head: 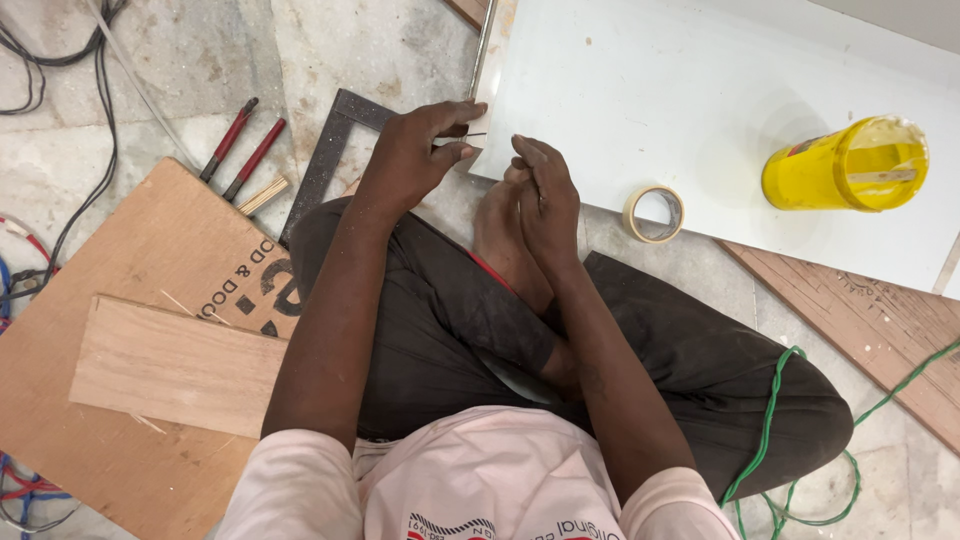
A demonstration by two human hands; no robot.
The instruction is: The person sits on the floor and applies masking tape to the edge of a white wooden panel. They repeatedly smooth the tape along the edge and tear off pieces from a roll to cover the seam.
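Stone floor (400,50), white board (720,110), plywood sheet (120,300), pliers (240,145), green cable (770,420)

Bare white board (640,90) between tape roll (654,214) and yellow can (845,165).

One view only, head-worn. We look steeply down from above our own lap, close in, facing the white board (720,90) on the floor ahead. Board fills the upper right; plywood sheet (120,300) lies left of it, green wire (770,420) nearer us, below its right end.
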